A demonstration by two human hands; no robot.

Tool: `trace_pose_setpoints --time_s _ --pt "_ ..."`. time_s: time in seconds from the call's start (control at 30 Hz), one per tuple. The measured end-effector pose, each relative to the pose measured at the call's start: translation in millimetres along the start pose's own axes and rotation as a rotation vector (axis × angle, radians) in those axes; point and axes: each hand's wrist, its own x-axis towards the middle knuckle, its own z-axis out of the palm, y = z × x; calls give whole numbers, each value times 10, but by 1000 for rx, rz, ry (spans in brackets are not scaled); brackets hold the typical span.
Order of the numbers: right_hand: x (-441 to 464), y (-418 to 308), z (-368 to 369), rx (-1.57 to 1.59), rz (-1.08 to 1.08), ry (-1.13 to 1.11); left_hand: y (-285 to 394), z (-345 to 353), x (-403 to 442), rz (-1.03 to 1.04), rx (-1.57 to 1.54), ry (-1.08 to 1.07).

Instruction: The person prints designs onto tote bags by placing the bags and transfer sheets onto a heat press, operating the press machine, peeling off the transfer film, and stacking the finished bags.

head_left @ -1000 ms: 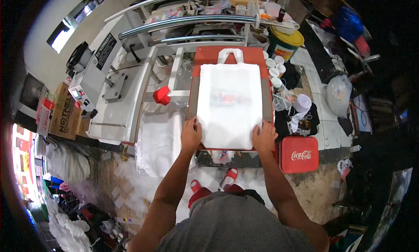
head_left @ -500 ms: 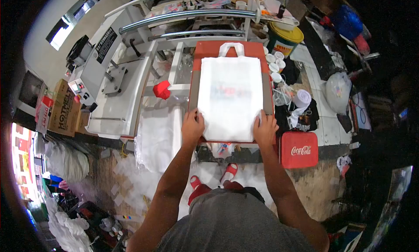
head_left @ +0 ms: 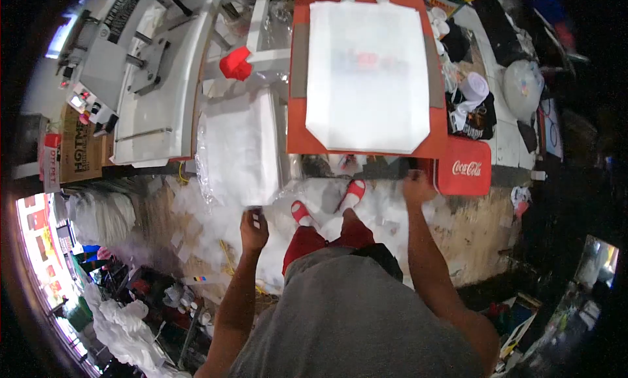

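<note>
White, flat and smooth, our bag (head_left: 366, 106) is laid out on the red board (head_left: 298, 133), no hand on it; the stack (head_left: 241, 142) beside it is not spread out. Our left hand (head_left: 254, 232) curls near the stack, our right hand (head_left: 418, 188) blurs near the box (head_left: 464, 175); we cannot tell whether either grip holds anything.
</note>
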Motion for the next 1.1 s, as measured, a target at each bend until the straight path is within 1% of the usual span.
trace_pose_setpoints --time_s 0.03,0.07,0.1,0.13,0.17,0.2,0.23,0.27,0.3,0.33,0.37,0.4,0.43,0.47,0.53,0.63,0.7,0.77,0.8,0.87,0.93,1.0,1.03,1.07,1.1 --pt "-96 -21 259 189 -63 -66 -290 11 -311 108 27 -49" --pt "-141 19 615 382 -122 -129 -370 -61 -600 2 119 -156" --pt "-125 72 990 375 -108 -137 -854 25 -986 -142 82 -253" --pt "-75 131 1409 211 -122 -241 -1144 22 -1328 -180 81 -291" --pt "-39 200 1781 46 -133 -350 -1186 -91 -1546 -286 74 -367" --pt "-17 246 2026 -117 -146 -458 -1459 -158 -1794 -241 94 -486" --pt "3 265 2161 -124 -132 -469 -1329 -292 -1873 -468 83 -507" --pt "81 246 2281 -207 -9 -594 -1495 -355 -2030 -467 83 -517" --pt "206 202 2409 -285 112 -711 -1772 -431 -2270 -494 89 -572" --pt "314 442 2702 -285 118 -712 -1956 -481 -2400 -526 99 -630" --pt "405 929 3129 -193 -263 -395 -1975 -547 -2376 -527 104 -637" --pt "454 1250 3426 -95 -628 -64 -1934 -680 -2341 -588 67 -621" --pt "467 1346 3544 -97 -615 -72 -1939 -782 -2321 -648 32 -607" --pt "480 1419 3627 -146 -526 -117 -1970 -828 -2278 -651 39 -620" --pt "602 1466 3753 -240 -360 -195 -2020 -873 -2172 -639 65 -551" --pt "832 1264 3922 -353 -134 -287 -2169 -841 -2006 -559 71 -562" --pt "828 1090 3807 -343 -70 -282 -2107 -779 -1827 -516 88 -551" --pt "827 952 3685 -318 -27 -246 -1943 -695 -1630 -636 -19 -548" --pt "805 889 3628 -302 -6 -223 -1829 -663 -1540 -635 -15 -546" --pt "736 733 3479 -265 44 -172 -1542 -619 -1362 -537 24 -573" --pt "616 549 3222 -225 99 -113 -1523 -485 -1342 -528 66 -588" --pt "522 339 2772 -190 105 -74 -1395 -352 -1202 -357 -46 -551" --pt "444 258 2474 -32 -135 57 -1257 -283 -1085 -315 -26 -562" --pt "447 188 2262 125 -377 190 -1162 -160 -992 -205 -71 -519" --pt "622 530 2319 -293 -683 112 -1046 -16 -875 -91 -116 -474"
